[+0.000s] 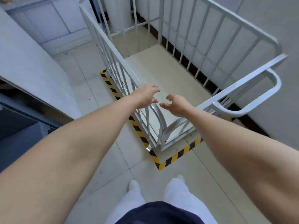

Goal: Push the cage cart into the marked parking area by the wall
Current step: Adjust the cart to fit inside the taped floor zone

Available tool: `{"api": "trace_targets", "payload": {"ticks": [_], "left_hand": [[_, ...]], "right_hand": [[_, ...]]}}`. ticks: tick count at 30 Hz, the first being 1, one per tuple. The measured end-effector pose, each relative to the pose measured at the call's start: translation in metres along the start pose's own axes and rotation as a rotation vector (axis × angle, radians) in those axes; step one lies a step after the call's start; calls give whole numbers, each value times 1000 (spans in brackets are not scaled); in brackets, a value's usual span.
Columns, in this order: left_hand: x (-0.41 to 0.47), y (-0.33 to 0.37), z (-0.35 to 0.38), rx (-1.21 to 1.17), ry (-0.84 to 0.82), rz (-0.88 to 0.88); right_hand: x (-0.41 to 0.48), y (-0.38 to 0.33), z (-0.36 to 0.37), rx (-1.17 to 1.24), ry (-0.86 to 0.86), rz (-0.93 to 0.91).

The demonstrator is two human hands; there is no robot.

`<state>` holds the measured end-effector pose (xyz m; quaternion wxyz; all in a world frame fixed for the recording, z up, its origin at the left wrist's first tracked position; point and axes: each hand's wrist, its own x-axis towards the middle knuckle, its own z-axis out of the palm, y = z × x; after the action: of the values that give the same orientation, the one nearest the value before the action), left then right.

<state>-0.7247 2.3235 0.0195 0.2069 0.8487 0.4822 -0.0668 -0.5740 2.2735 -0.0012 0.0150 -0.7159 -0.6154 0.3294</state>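
The left hand (pixel 146 96) and the right hand (pixel 177 105) reach forward side by side, both open with loosely bent fingers and holding nothing. The left hand hangs over the top rail at the near corner of the white cage cart (pixel 161 71); whether it touches the rail cannot be told. The cart stands inside the yellow-and-black striped floor tape (pixel 176 156), its long side just beside the wall (pixel 267 21), with its looped handle (pixel 275 88) at the near right. The tiled floor (pixel 113 159) spreads around it, with pale cabinets (pixel 48 21) to the left.
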Motion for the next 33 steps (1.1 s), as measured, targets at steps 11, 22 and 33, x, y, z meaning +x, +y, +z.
{"api": "trace_targets", "payload": {"ticks": [11, 22, 33], "left_hand": [[56, -28, 26, 31, -307, -8], [57, -29, 27, -82, -279, -26], [60, -20, 22, -48, -294, -30]], "right_hand": [[23, 32, -9, -223, -316, 58], [26, 46, -4, -289, -508, -25], [26, 52, -3, -261, -430, -30]]}}
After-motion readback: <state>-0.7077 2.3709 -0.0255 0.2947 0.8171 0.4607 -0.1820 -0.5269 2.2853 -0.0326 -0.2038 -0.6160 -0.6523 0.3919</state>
